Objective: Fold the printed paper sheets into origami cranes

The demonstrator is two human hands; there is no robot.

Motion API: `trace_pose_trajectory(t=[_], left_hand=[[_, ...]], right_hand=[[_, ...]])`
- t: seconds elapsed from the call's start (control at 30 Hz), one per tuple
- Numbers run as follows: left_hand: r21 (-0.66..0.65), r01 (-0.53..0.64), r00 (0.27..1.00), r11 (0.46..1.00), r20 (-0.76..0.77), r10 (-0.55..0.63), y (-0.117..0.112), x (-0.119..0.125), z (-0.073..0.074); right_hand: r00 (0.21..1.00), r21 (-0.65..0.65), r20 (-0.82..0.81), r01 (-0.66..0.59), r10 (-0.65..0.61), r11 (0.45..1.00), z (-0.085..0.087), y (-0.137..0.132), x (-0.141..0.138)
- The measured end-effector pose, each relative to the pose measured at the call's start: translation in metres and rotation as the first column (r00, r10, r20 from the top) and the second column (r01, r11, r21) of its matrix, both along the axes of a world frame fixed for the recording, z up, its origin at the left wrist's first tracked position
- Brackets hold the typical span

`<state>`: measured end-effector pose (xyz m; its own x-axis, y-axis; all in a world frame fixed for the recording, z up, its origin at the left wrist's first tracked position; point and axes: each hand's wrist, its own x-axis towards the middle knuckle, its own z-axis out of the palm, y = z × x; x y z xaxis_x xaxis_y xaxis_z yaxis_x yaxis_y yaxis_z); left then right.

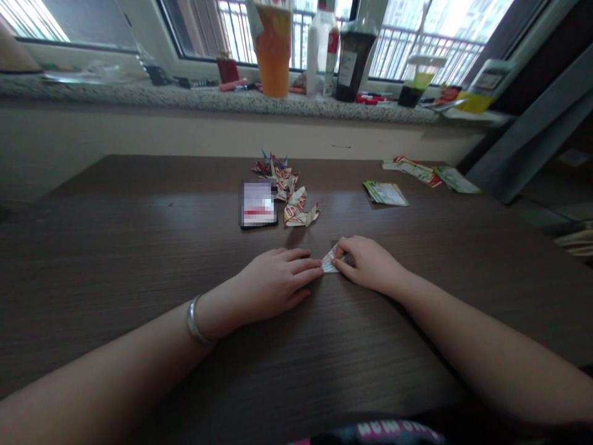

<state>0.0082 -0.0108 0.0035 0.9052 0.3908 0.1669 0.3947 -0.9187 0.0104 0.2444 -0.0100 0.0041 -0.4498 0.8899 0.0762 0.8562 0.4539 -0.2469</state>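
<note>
A small folded piece of printed paper [329, 262] lies on the brown table [194, 383] between my hands. My right hand [368, 262] pinches its right part between thumb and fingers, which hide some of it. Flat on the table to the left, my left hand [280, 281] has its fingers stretched out, the tips touching the paper's left edge. Just beyond my hands sits a folded paper piece [299, 213] with red print, at the near end of a row of similar folded papers [273, 167]. A silver bangle [193, 318] circles my left wrist.
A phone-like device [258, 207] with a blurred screen lies left of the folded papers. Farther right are a stack of printed slips [386, 193] and loose wrappers [414, 170]. Along the granite windowsill [185, 99] stand an orange drink cup [274, 52], a dark cup [353, 65] and bottles.
</note>
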Motion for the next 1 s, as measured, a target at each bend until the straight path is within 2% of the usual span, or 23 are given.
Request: trace_pose_trajectory(t=[0.57,1.0], left_hand=[[0.106,-0.001,1.000,0.994,-0.002,0.001,-0.0037,0.0055,0.0035],[0.071,0.082,0.996,0.994,0.018,-0.084,0.0046,0.0004,0.0014]], right_hand=[[1.000,-0.004,0.012,0.020,-0.020,1.000,0.0016,-0.0004,-0.0015],[1.000,-0.003,-0.007,0.011,-0.011,1.000,-0.0033,0.0014,0.0029]])
